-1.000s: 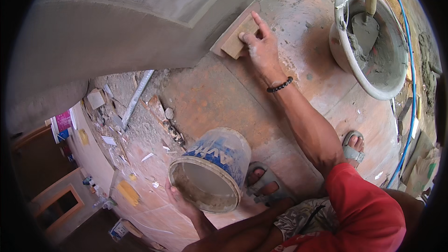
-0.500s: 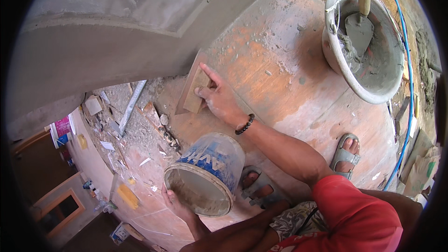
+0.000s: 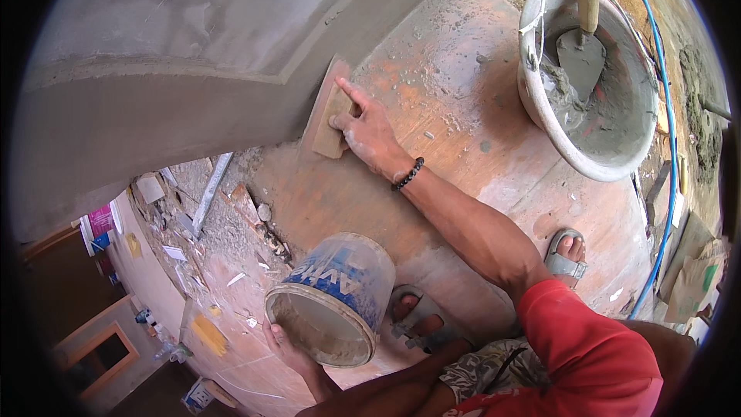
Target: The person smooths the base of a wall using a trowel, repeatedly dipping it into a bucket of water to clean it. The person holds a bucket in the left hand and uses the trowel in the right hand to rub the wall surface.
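My right hand [image 3: 375,136], a dark beaded bracelet at its wrist, grips a flat float [image 3: 323,117] with a wooden handle. One finger stretches along the float's handle. The float is on edge against the foot of the grey plastered wall [image 3: 224,96], just above the floor. Low on the left, my left hand [image 3: 289,349] holds a plastic bucket [image 3: 369,266] with blue print by its rim. That bucket is tilted, its mouth toward me, and its inside is coated with dried mortar. My left fingers are partly hidden beneath the rim.
A big grey tub [image 3: 540,120] of wet mortar stands at upper right, a wooden-handled trowel [image 3: 583,54] resting in it. A blue hose [image 3: 665,108] runs beyond it. Rubble and a metal strip [image 3: 211,194] lie left. My sandalled feet [image 3: 567,256] are close by.
My right hand has slid the float up and away along the base of the wall. The left hand still holds the bucket tilted. The whole view has shifted slightly.
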{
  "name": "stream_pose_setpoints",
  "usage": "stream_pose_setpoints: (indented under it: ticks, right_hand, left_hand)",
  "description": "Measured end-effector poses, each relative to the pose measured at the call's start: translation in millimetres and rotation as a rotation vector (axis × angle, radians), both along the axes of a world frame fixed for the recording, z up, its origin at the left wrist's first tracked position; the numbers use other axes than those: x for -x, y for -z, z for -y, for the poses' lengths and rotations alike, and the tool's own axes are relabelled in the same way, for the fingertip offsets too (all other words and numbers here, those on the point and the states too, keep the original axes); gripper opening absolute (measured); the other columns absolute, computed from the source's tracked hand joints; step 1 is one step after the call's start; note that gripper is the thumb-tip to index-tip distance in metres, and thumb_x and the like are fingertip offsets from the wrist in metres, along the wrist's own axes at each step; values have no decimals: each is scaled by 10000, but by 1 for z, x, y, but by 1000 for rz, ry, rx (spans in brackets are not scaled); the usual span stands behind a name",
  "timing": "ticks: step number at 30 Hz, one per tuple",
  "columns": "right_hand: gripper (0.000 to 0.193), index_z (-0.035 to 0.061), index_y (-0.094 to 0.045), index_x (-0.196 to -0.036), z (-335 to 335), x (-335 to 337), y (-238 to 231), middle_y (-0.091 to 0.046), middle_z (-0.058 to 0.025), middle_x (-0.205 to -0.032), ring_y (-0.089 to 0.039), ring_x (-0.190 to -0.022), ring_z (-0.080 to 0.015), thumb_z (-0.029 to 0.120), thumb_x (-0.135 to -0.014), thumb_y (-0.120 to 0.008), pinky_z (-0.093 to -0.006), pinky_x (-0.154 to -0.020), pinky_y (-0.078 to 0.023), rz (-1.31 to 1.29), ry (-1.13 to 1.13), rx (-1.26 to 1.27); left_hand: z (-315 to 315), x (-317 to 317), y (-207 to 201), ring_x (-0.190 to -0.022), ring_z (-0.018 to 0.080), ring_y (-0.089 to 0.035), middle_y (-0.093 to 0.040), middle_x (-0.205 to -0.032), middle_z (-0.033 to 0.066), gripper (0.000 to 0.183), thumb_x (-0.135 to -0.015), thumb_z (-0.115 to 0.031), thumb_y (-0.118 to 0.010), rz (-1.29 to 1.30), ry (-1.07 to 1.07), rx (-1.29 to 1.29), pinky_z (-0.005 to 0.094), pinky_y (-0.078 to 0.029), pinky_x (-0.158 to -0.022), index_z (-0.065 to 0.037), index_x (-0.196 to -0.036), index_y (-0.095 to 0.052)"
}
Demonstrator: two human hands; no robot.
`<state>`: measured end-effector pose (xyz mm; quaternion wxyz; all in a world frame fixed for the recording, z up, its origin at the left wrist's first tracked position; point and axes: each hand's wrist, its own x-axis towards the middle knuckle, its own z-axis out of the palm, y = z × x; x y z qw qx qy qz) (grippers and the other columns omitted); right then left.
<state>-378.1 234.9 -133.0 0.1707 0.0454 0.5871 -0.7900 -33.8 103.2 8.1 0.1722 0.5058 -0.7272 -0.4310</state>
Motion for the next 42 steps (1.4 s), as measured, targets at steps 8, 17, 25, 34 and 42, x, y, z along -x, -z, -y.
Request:
stream_pose_setpoints:
  ticks: [8,17,25,34,42]
  right_hand:
    - [625,60,-430,-1448,-113,94,-7,-628,-145,-1131,-664,-928,-214,12,-848,-594,-319,-704,-580,38,413,28]
    - [662,15,-483,-1411,-33,32,-3,-530,-230,-1377,-510,-1259,-288,57,-775,-663,-346,-1071,-374,-30,72,-161]
    - [657,-74,-446,-1397,-55,63,-41,-612,-183,-1153,-592,-861,-153,120,-800,-638,-291,-792,-492,-174,353,-87]
    - [691,-20,-399,-1435,-23,-38,-37,-517,-279,-1361,-473,-1313,-339,109,-800,-638,-385,-1093,-358,-181,-26,-215]
    - [478,85,-563,-1344,-137,24,-135,-659,-172,-1153,-653,-1025,-305,72,-869,-617,-376,-917,-502,-916,114,-1141]
  left_hand:
    - [-2,1,0,-1133,248,-527,-540,-1247,146,593,-983,-469,-513,-40,34,6,373,-417,-987,6,-1337,-486]
    - [1,2,-1,-1115,236,-543,-556,-1221,137,622,-979,-501,-510,-17,93,40,372,-427,-977,25,-1311,-505]
    - [0,4,2,-1121,234,-538,-544,-1232,135,710,-952,-561,-526,-42,95,44,373,-428,-979,41,-1327,-491]
    - [0,1,0,-1128,239,-536,-534,-1246,135,751,-940,-585,-531,-41,64,-9,376,-431,-979,53,-1332,-482]
    - [-3,7,0,-1127,241,-548,-542,-1252,149,751,-925,-566,-573,-159,90,-56,381,-442,-978,61,-1327,-476]
